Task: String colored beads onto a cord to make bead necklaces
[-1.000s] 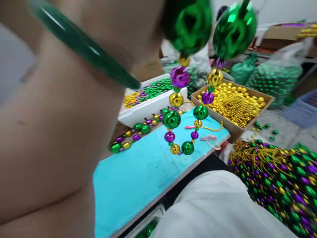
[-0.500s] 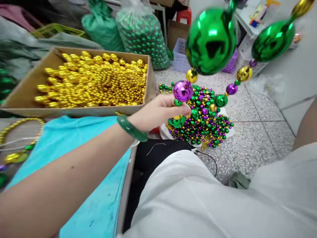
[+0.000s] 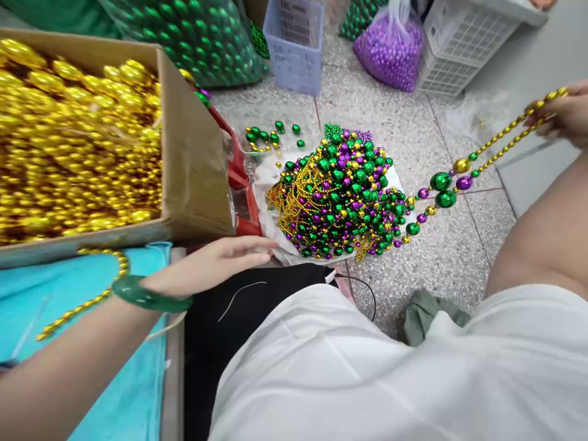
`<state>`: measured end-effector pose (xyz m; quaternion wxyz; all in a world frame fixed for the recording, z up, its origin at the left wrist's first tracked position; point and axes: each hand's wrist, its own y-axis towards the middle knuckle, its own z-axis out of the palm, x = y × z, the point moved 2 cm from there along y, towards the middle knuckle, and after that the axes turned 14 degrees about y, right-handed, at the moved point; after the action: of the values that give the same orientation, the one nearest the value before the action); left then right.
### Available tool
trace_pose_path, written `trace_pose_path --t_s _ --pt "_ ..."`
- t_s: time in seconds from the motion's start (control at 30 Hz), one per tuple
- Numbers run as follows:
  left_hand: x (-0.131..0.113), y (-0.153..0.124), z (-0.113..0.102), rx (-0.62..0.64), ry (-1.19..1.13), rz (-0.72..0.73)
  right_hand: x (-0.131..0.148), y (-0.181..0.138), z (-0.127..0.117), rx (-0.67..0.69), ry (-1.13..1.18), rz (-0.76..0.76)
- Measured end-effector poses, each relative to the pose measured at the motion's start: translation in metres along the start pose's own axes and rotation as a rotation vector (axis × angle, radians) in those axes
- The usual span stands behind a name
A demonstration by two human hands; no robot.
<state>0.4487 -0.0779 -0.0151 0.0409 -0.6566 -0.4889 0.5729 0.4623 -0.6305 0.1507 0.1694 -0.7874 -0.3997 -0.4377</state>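
At the right edge my right hand (image 3: 567, 116), partly cut off, is closed on the gold end of a bead necklace (image 3: 463, 165). The necklace slants down to the left, with green, purple and gold beads, and its lower end meets a pile of bead necklaces (image 3: 340, 190) on a white sheet on the floor. My left hand (image 3: 229, 257), with a green bangle (image 3: 147, 294) at the wrist, is stretched out with nothing in it, near the corner of a cardboard box (image 3: 197, 153) full of gold beads (image 3: 78, 141).
A turquoise cloth (image 3: 124, 380) covers the work surface, with a gold bead strand (image 3: 92, 300) on it. Loose green beads (image 3: 275, 131) lie beyond the pile. Behind stand a blue basket (image 3: 296, 49), a bag of purple beads (image 3: 390, 46) and white crates (image 3: 468, 43).
My left hand has let go of the large-beaded necklace and drawn back left. The necklace has come down toward the pile, and my right hand has come into view. The view has shifted toward the floor.
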Motion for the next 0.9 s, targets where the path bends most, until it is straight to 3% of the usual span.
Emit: trace_pose_path --t_s 0.07,0.17,0.33,0.43,0.53,0.63,0.73,0.8,0.9 --pt "0.009 0.009 0.005 0.001 -0.004 -0.028 -0.029 0.017 0.003 0.028 -0.132 0.107" --pt "0.021 0.020 0.016 -0.016 -0.020 -0.040 -0.074 0.021 0.026 0.154 -0.318 0.192" --pt "0.061 0.016 0.044 -0.120 -0.161 -0.165 -0.156 -0.020 0.109 0.505 -0.523 0.290" --pt "0.096 -0.005 0.070 -0.356 -0.211 -0.264 -0.196 -0.071 0.174 0.744 -0.649 0.325" --pt "0.129 -0.035 0.099 -0.789 -0.225 -0.400 -0.221 -0.139 0.237 1.014 -0.719 0.352" --pt "0.158 -0.061 0.130 -1.030 -0.348 -0.558 -0.230 -0.202 0.287 1.246 -0.735 0.321" --pt "0.179 -0.076 0.156 -1.067 -0.641 -0.709 -0.219 -0.241 0.324 1.402 -0.723 0.184" --pt "0.184 -0.080 0.171 -1.073 -0.735 -0.729 -0.199 -0.254 0.346 1.455 -0.706 0.012" --pt "0.190 -0.078 0.190 -1.104 -0.645 -0.744 -0.150 -0.270 0.384 1.484 -0.616 -0.337"
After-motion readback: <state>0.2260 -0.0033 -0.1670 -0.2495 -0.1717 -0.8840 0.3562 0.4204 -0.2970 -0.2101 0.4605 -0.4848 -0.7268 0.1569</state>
